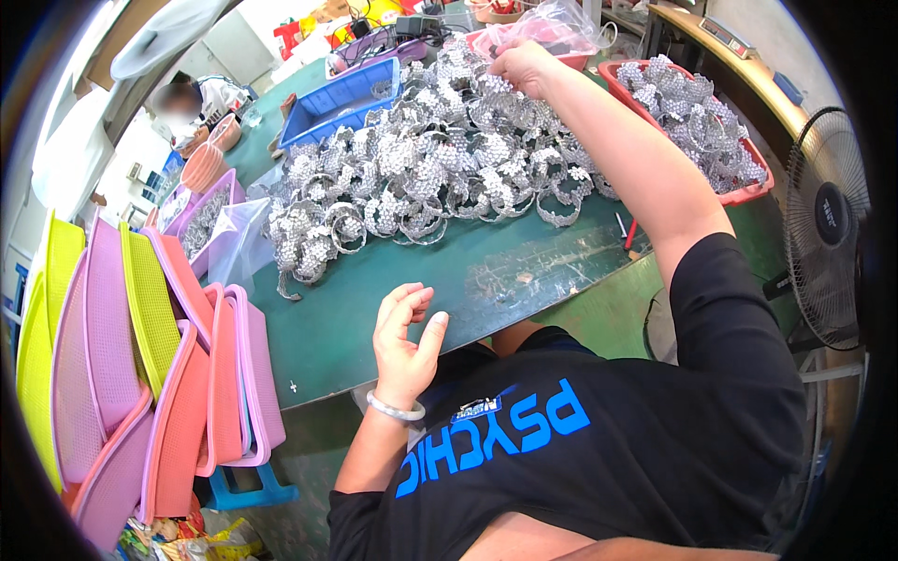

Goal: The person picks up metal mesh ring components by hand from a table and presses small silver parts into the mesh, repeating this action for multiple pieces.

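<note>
Currently, the right hand [522,67] is resting at the far side of the heap of silver rings [421,168], its forearm extending past the heap's right side and its fingers bending onto the pieces, though I cannot tell whether they are pinching one. Meanwhile, the left hand [404,351] is hovering empty near the front edge of the counter [337,332], its fingers loosely curling, its thumb standing apart, and a pale bracelet [396,408] circling its wrist. The heap is covering the counter's middle, between a blue tray [323,124] and a red basket [746,194].
</note>
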`<state>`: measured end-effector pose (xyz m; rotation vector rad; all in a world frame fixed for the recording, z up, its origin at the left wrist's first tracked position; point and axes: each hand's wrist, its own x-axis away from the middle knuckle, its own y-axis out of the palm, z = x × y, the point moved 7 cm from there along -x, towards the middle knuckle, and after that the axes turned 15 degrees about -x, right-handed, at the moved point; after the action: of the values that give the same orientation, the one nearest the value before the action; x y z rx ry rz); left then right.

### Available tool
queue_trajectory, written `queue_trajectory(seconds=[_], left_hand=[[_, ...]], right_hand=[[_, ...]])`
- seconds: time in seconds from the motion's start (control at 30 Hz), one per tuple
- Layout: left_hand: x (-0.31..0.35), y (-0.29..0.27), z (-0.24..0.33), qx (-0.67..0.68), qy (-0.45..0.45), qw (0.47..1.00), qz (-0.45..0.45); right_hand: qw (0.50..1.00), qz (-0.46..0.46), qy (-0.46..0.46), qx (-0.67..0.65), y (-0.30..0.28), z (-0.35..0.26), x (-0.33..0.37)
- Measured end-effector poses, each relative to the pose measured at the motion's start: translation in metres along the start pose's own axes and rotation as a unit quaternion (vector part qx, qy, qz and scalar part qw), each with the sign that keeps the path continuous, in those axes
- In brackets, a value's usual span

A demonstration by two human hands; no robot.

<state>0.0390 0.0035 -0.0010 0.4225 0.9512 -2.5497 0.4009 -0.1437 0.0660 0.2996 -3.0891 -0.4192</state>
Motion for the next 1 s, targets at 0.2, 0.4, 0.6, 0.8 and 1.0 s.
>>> queue_trajectory(seconds=[0.2, 0.4, 0.6, 0.8, 1.0], left_hand=[[0.000, 0.001, 0.001, -0.007, 0.001, 1.000, -0.016], [0.000, 0.002, 0.004, -0.011, 0.010, 1.000, -0.011], [-0.001, 0.001, 0.004, -0.017, 0.021, 0.999, -0.027], [-0.015, -0.003, 0.012, -0.047, 0.050, 0.997, -0.032], [-0.066, -0.006, 0.005, 0.009, 0.018, 1.000, -0.016]], right_hand=[[0.998, -0.001, -0.052, 0.032, 0.020, -0.018, 0.012], [0.996, -0.047, -0.047, 0.061, 0.034, -0.015, -0.004], [0.981, -0.053, -0.049, -0.179, 0.033, -0.022, 0.002], [0.992, -0.100, -0.060, -0.043, 0.042, -0.016, 0.029], [0.961, -0.197, -0.059, -0.185, 0.059, -0.016, 0.051]])
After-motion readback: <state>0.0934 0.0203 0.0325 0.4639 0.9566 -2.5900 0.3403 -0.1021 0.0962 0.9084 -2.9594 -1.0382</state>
